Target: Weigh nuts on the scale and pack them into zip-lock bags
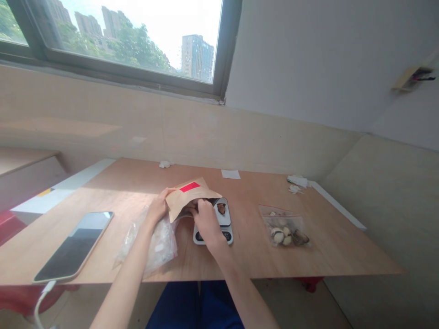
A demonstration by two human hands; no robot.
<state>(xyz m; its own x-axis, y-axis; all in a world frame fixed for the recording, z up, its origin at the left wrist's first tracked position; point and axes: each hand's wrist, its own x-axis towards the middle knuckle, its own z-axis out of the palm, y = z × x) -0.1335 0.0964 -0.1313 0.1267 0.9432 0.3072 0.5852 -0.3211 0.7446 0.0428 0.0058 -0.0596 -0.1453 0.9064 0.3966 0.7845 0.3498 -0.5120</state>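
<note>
A brown paper bag (pixel 187 197) with a red label is tipped on its side, its mouth facing right and toward me. My left hand (pixel 159 204) grips the bag's left end. At the bag's mouth is my right hand (pixel 204 217), its fingers curled and partly inside; what they hold, if anything, is hidden. Beneath that hand stands a white kitchen scale (pixel 224 218), partly covered by the hand and bag. On its plate lies a small brown dried piece (pixel 221 209). Under my left forearm rest clear plastic zip bags (pixel 161 249).
A zip bag (pixel 284 228) of pale round and dark pieces lies to the right. On the left is a phone (pixel 75 246) with a white cable (pixel 43 299). White paper (pixel 231 174) and crumpled tissues (pixel 165 164) lie along the wall.
</note>
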